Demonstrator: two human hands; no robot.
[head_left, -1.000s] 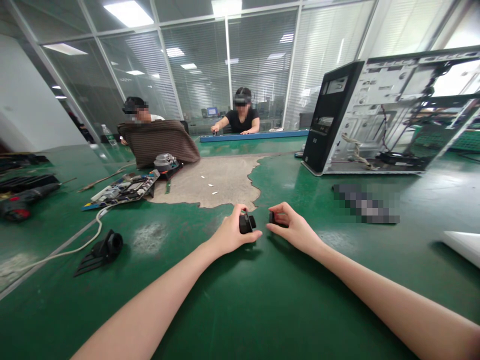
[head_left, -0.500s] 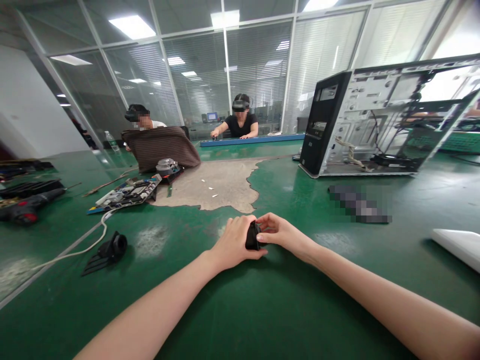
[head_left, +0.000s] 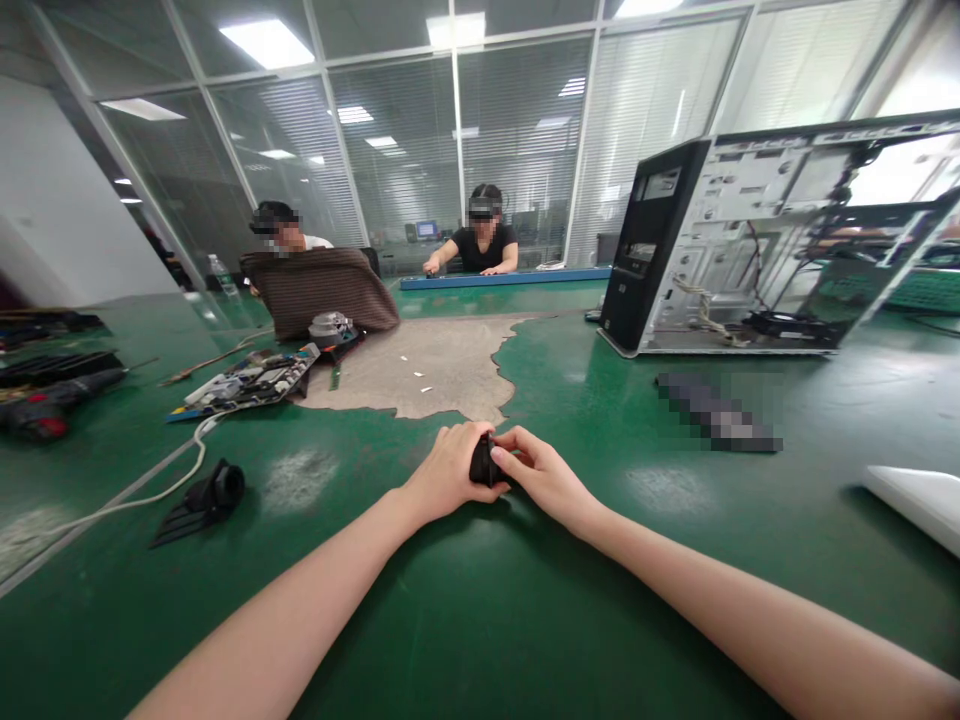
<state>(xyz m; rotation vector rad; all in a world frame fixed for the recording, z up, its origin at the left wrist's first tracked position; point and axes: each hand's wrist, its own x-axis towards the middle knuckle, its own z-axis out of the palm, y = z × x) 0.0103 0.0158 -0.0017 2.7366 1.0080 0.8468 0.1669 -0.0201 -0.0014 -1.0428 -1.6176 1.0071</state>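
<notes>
My left hand (head_left: 448, 472) and my right hand (head_left: 541, 474) meet over the green table (head_left: 480, 620), both pinched on a small black part (head_left: 483, 463) held between them just above the tabletop. The left fingers curl round its left side; the right thumb and fingers press on its right side. Most of the part is hidden by the fingers.
An open computer case (head_left: 757, 250) stands at the right rear. A circuit board (head_left: 244, 380) and a white cable (head_left: 142, 490) lie at the left, with a black webcam-like device (head_left: 206, 495) nearer. Two people sit at the far side. A white panel (head_left: 919, 495) lies at the right edge.
One second ago each hand held a separate black piece, a small gap apart. The hands have come together and the pieces now form one black part between them.
</notes>
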